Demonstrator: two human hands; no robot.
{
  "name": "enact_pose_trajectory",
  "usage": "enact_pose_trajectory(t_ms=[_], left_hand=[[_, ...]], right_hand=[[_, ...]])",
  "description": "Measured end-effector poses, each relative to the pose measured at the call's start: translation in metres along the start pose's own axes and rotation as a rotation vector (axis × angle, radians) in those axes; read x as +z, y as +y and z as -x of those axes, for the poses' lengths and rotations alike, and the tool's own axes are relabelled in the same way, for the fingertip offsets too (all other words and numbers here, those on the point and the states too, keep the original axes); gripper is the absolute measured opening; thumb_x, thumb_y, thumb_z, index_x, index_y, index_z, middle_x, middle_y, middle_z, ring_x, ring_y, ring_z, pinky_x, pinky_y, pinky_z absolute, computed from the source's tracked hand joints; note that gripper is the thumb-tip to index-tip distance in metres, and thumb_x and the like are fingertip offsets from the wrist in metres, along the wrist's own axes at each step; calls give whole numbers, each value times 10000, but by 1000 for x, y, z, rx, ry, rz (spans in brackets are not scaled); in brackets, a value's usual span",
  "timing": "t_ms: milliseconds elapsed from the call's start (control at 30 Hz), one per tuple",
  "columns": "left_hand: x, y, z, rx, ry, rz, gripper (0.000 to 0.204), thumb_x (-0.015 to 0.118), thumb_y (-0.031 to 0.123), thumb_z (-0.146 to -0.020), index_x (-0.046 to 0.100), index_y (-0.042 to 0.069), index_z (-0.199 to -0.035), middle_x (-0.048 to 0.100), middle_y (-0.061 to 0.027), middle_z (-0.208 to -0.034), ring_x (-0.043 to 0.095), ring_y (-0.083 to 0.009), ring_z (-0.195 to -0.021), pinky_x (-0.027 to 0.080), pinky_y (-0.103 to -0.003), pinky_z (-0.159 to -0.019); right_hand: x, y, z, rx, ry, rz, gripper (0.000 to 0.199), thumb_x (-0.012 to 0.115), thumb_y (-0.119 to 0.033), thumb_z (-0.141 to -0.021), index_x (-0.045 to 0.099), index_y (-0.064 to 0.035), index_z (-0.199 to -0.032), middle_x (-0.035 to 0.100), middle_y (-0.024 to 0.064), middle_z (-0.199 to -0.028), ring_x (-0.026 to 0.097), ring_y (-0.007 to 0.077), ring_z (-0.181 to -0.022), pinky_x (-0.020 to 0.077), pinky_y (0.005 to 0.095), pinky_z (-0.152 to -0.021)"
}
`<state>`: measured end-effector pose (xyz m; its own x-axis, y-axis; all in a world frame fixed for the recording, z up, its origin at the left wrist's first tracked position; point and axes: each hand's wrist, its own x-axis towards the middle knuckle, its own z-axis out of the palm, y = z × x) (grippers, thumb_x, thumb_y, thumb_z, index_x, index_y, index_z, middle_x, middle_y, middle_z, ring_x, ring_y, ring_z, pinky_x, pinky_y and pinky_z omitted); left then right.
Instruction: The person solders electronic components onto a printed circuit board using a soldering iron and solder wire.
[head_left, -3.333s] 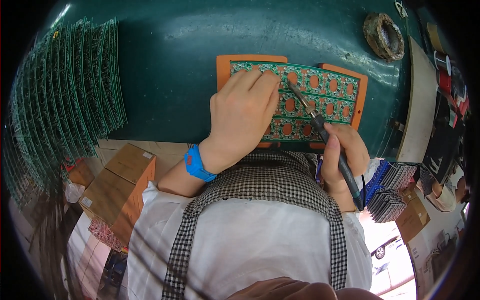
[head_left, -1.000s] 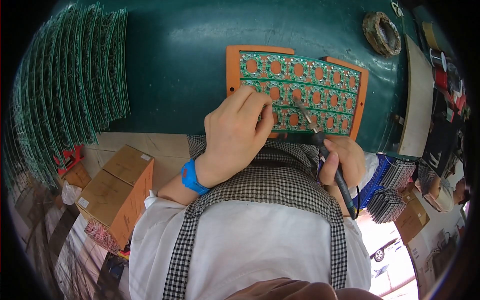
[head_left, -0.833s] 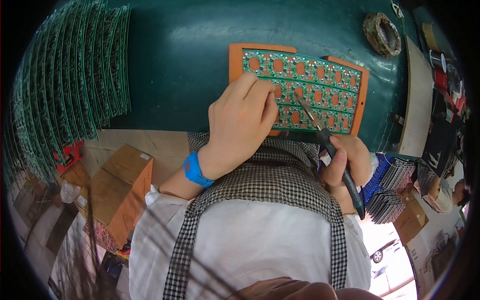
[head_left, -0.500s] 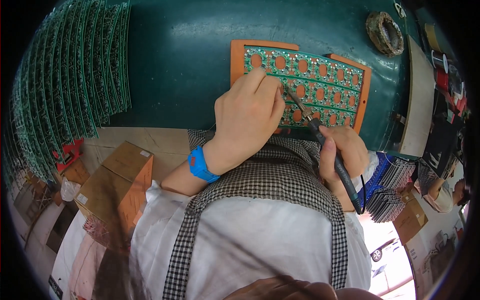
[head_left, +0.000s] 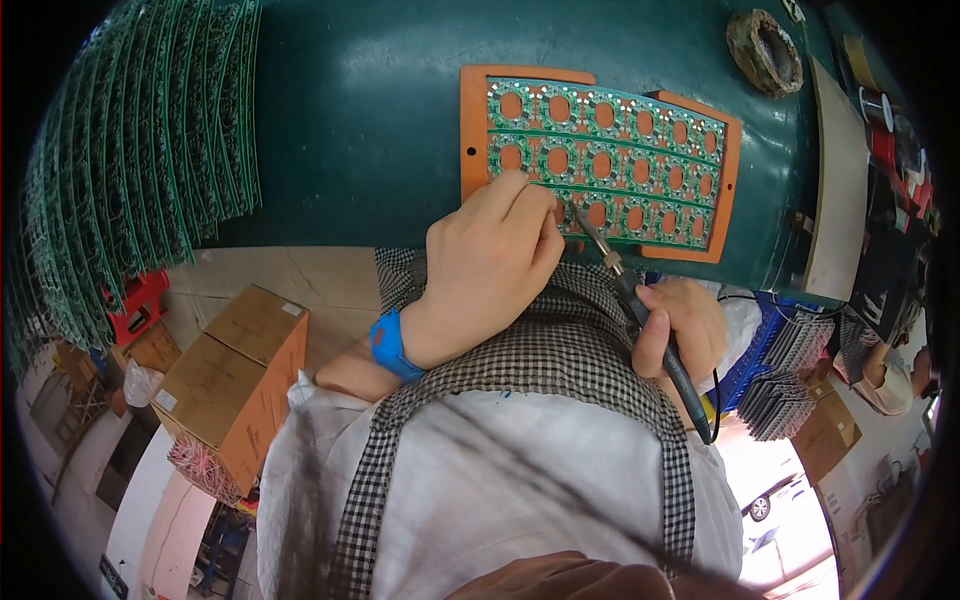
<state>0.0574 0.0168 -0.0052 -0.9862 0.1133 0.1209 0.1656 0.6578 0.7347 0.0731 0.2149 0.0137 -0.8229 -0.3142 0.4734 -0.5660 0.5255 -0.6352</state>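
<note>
A green circuit board panel [head_left: 622,142] with rows of round cut-outs lies in an orange frame [head_left: 474,120] on the green table. My right hand [head_left: 684,325] grips a soldering iron [head_left: 640,310] by its dark handle. Its metal tip reaches the panel's lowest row, close to my left fingertips. My left hand [head_left: 490,262], with a blue wristband [head_left: 392,345], rests over the panel's lower left part. Its thumb and forefinger are pinched together. Whatever lies between them is too small or hidden to make out.
Tall green circuit boards [head_left: 150,130] stand in a dense row at the left. A crusty ring-shaped holder [head_left: 765,53] sits at the back right, near a solder wire spool [head_left: 875,107] and a pale board [head_left: 838,180]. Cardboard boxes [head_left: 235,365] stand below the table at left.
Both hands and the iron's tip have moved nearer to me, from the panel's middle row to its lowest row. The middle row's left cut-outs have come into sight.
</note>
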Motion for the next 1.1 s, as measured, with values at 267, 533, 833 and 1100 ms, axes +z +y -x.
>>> enact_pose_trajectory(t_ms=[267, 533, 833, 1100], left_hand=[[-8, 2, -3, -20, -71, -8, 90, 648, 40, -760, 587, 46, -826, 561, -56, -788, 606, -186, -656, 489, -285, -536], [-11, -13, 16, -60, -38, 59, 124, 650, 43, -751, 555, 63, -829, 513, -55, -786, 584, -224, -627, 469, -331, -511], [-19, -9, 16, -27, -48, 13, 117, 686, 21, -753, 632, 37, -856, 544, -55, -810, 582, -200, -661, 463, -303, -562], [-19, -15, 5, -40, 77, 40, 104, 655, 48, -759, 579, 50, -830, 501, -60, -774, 569, -218, -654, 463, -329, -528]], right_hand=[[3, -3, 7, -5, 36, -50, 99, 564, -31, -706, 618, 48, -730, 597, 113, -584, 575, 222, -455, 468, 294, -441], [10, -6, 4, -30, -2, -72, 92, 563, -21, -708, 613, 49, -740, 598, 113, -589, 586, 219, -471, 471, 294, -440], [14, -7, 6, -17, -17, -96, 95, 576, -35, -724, 612, 48, -751, 603, 113, -596, 590, 224, -476, 473, 295, -440], [12, -3, 0, 55, 91, -62, 82, 571, -20, -713, 621, 43, -730, 616, 121, -618, 604, 226, -504, 475, 303, -475]])
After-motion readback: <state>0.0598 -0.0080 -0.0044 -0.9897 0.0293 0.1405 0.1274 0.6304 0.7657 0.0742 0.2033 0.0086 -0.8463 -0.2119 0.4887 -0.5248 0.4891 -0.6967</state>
